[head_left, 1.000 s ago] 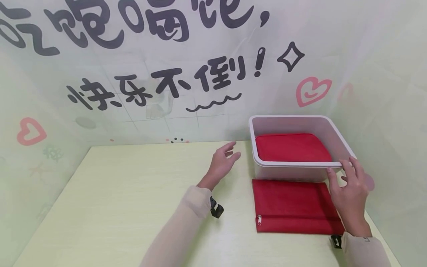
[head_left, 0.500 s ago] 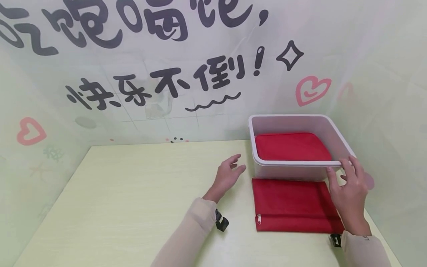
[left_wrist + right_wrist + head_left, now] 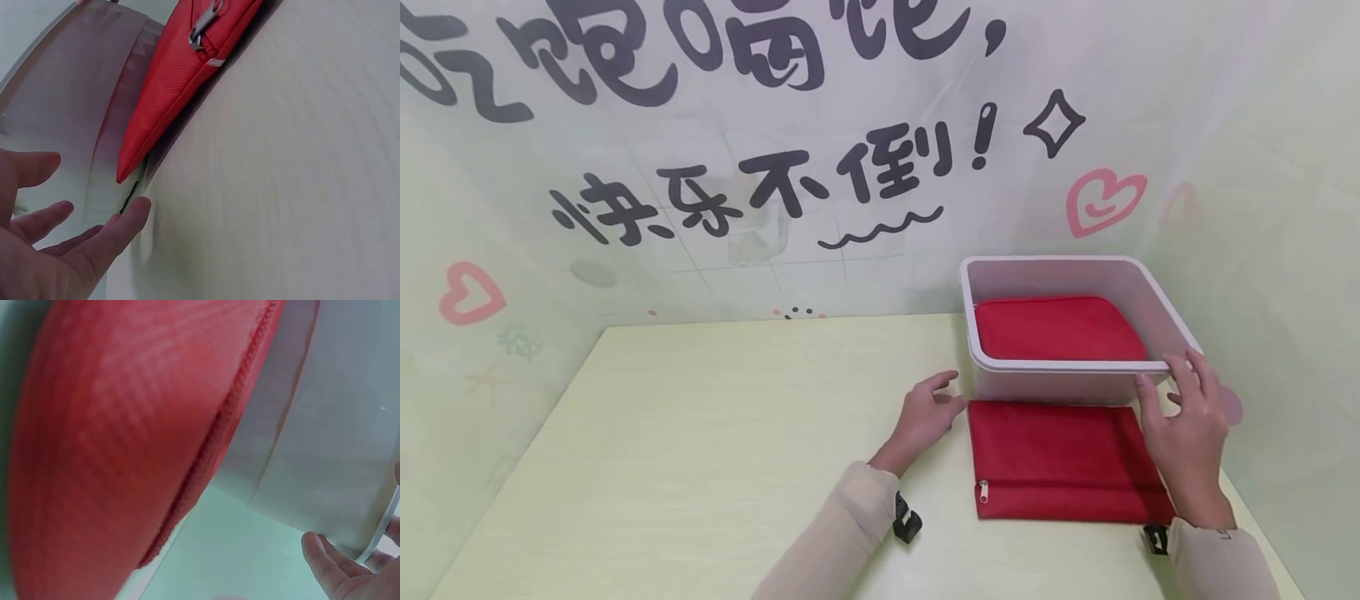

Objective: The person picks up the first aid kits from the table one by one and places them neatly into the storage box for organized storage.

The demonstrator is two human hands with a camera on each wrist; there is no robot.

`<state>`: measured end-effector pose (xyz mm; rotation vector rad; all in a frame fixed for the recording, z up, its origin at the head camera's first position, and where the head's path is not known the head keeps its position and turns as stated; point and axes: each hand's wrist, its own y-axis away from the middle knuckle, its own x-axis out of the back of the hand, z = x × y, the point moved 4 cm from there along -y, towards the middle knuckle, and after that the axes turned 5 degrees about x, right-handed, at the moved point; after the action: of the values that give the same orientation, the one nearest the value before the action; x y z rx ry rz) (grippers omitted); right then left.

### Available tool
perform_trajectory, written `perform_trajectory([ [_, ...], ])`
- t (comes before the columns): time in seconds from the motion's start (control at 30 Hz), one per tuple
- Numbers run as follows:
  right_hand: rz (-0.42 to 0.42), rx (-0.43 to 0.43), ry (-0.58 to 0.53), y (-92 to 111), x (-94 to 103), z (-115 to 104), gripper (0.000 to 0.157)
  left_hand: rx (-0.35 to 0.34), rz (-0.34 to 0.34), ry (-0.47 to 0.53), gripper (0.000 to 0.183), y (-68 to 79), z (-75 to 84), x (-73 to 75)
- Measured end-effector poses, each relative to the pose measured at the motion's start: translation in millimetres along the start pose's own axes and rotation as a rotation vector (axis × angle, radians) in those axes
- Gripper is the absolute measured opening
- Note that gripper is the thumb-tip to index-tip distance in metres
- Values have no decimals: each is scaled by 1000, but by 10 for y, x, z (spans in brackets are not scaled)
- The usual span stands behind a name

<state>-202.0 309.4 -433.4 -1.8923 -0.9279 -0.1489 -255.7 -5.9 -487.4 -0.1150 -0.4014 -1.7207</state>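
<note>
A red zippered pouch (image 3: 1052,446) lies flat on the table, its zipper pull at the near left in the head view. Just behind it stands a white plastic bin (image 3: 1060,384) with a second red pouch (image 3: 1056,329) inside. My left hand (image 3: 921,417) is just left of the front pouch's far left corner, fingers spread and holding nothing; the left wrist view shows a gap between the fingertips (image 3: 139,211) and that corner. My right hand (image 3: 1189,429) grips the bin's near right corner, fingers over the rim and thumb outside. Its wrist overlaps the front pouch's right edge in the head view.
The pale wooden table (image 3: 700,458) stretches left of the pouch. Behind it hangs a printed backdrop (image 3: 850,275) with dark lettering and pink hearts, close behind the bin. Similar sheeting encloses both sides. Both wrists carry black camera mounts (image 3: 907,518).
My left hand has come nearer to me and to the right, reaching the front pouch's left corner. The right hand, bin and both pouches have stayed in place.
</note>
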Motion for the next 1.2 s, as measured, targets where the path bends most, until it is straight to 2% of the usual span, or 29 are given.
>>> perform_trajectory([
  [0.17,2,-2,4,6,-12,-3,35,5,-64,28,49,73,-71,-112],
  [0.33,4,-1,4,16,-7,-14,35,-23,-120,59,49,125,-112,-211],
  [0.4,2,-6,8,18,3,-25,35,-50,-131,33,49,143,-109,-251],
  [0.6,-8,-12,22,15,14,-33,36,-141,-92,-154,51,214,-105,-354],
  [0.7,-12,-6,29,14,12,-30,37,-172,-62,-184,50,247,-111,-377],
  [0.87,-11,4,37,15,6,-27,36,-209,-36,-199,54,264,-113,-395],
  [1.03,5,14,21,27,-4,-9,35,-212,-36,-226,59,262,-127,-418],
  [1.1,6,15,18,29,-5,-4,36,-191,-48,-203,60,257,-143,-424],
  [1.2,2,10,18,29,-3,-4,36,-162,-76,-114,62,241,-167,-426],
])
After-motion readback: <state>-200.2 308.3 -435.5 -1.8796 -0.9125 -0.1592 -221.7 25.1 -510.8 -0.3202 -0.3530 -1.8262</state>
